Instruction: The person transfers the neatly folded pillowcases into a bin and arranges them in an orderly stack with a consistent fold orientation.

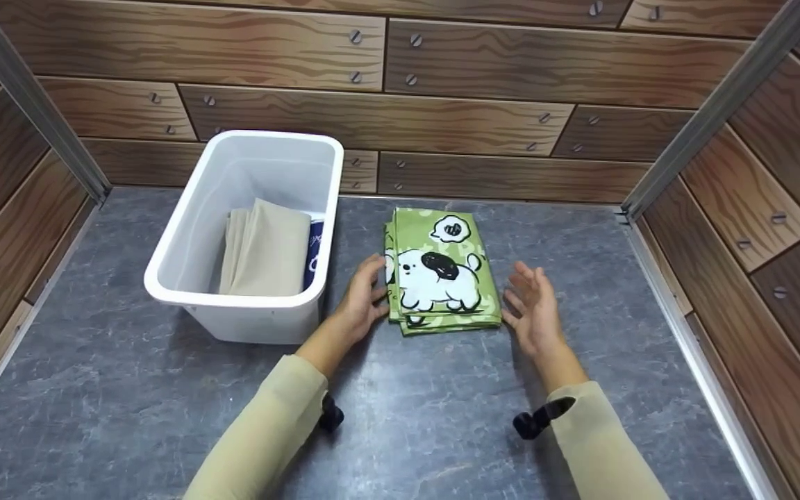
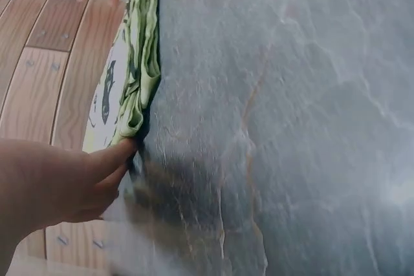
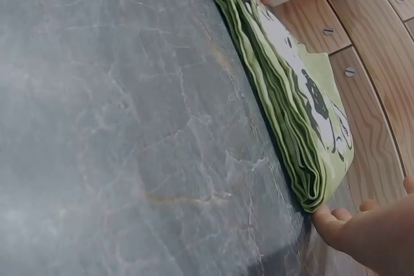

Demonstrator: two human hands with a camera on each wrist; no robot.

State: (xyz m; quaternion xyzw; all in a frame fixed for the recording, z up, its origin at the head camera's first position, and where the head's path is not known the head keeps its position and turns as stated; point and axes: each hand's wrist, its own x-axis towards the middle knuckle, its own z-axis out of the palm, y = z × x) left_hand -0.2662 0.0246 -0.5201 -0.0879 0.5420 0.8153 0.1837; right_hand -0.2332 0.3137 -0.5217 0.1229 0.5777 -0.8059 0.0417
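A folded green cloth [image 1: 439,271], printed with a white cartoon dog, lies flat on the grey marbled tabletop in several layers. My left hand [image 1: 360,295] is beside its left edge, fingers loosely bent and fingertips right at the fabric. On the other side my right hand [image 1: 533,312] has its fingers spread, just off the cloth's right edge in the head view. In the right wrist view the thumb of the right hand [image 3: 369,234] meets the lower corner of the folded stack [image 3: 284,108]. The left wrist view has the left hand's fingertips [image 2: 123,153] at the near corner.
Left of the cloth stands a white plastic bin [image 1: 244,319], open at the top. Inside it are a folded beige cloth [image 1: 268,250] and a dark blue item [image 1: 314,253] with white markings. Wood-patterned walls [image 1: 476,128] enclose the table at the back and sides.
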